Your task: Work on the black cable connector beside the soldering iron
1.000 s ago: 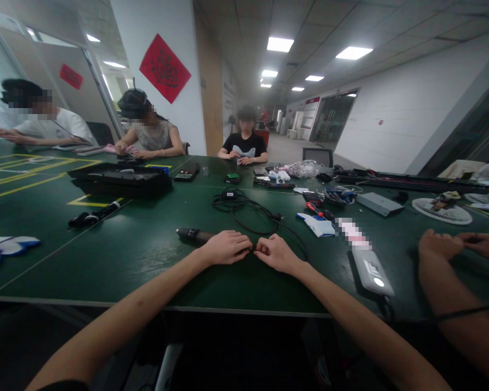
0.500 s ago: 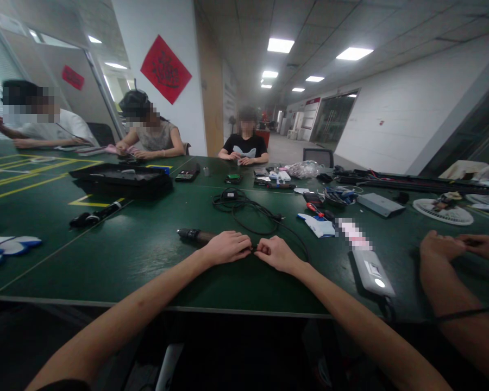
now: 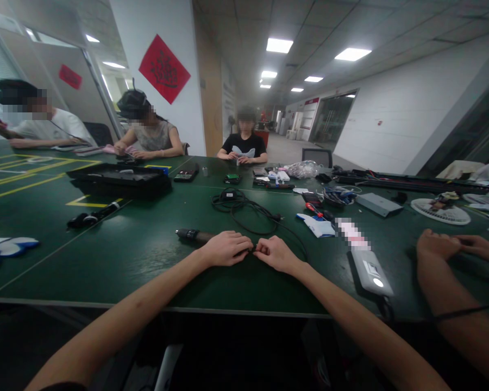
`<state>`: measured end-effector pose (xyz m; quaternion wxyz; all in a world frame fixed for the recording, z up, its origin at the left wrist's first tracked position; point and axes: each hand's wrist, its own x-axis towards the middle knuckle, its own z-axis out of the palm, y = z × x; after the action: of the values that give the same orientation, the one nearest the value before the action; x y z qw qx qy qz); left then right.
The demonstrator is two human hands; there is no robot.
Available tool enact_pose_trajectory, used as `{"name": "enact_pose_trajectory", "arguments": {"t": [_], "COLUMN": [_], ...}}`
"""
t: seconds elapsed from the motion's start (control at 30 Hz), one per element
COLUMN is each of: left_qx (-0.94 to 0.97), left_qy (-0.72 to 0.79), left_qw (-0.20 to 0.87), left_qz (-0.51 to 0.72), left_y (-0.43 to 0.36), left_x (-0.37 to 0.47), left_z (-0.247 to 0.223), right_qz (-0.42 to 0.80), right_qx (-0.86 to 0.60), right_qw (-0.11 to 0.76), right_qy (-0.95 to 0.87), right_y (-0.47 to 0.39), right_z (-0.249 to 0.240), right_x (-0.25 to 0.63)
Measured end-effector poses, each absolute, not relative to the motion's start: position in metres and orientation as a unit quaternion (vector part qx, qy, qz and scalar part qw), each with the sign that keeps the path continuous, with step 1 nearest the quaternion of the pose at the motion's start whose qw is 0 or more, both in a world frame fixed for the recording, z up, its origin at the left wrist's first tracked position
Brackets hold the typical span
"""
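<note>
My left hand (image 3: 228, 248) is closed over the rear of an electric screwdriver (image 3: 201, 236), a brown cylinder with a black front end pointing left. To its right, my right hand (image 3: 275, 253) is pinched close to the screwdriver's back end. A small dark piece shows between the fingertips of both hands; it looks like a cable end, but the fingers hide most of it. The black power cable (image 3: 295, 231) curves down behind my right hand. Farther back it lies in loose loops beside its black adapter (image 3: 229, 195).
A red-handled screwdriver (image 3: 314, 210) and a white-blue packet (image 3: 318, 225) lie right of the cable. A grey-white power bank-like device (image 3: 372, 271) sits near a co-worker's hands (image 3: 440, 244). Left stands a black tray (image 3: 120, 182). Several people sit around the green table (image 3: 146, 271).
The whole view has shifted very slightly to the left. Both my hands keep nearly the same pose at the back end of the electric screwdriver.
</note>
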<state>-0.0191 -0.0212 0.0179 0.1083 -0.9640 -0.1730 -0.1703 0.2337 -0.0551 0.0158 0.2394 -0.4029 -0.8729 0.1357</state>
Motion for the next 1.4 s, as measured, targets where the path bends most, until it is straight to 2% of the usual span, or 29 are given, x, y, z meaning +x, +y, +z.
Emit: {"name": "enact_pose_trajectory", "arguments": {"t": [0.53, 1.4], "left_qx": [-0.959, -0.963], "left_qy": [-0.207, -0.174], "left_qw": [0.119, 0.113], "left_qz": [-0.152, -0.170], "left_y": [-0.0202, -0.0179], "left_x": [-0.0180, -0.0202], "left_z": [0.0153, 0.0120], "right_qz": [0.125, 0.129], "right_qx": [-0.397, -0.399], "right_qw": [0.242, 0.239], "right_qy": [-0.877, -0.876], "right_y": [-0.0537, -0.0531], "right_z": [0.0130, 0.0126], "right_x": [0.2345, 0.2347]}}
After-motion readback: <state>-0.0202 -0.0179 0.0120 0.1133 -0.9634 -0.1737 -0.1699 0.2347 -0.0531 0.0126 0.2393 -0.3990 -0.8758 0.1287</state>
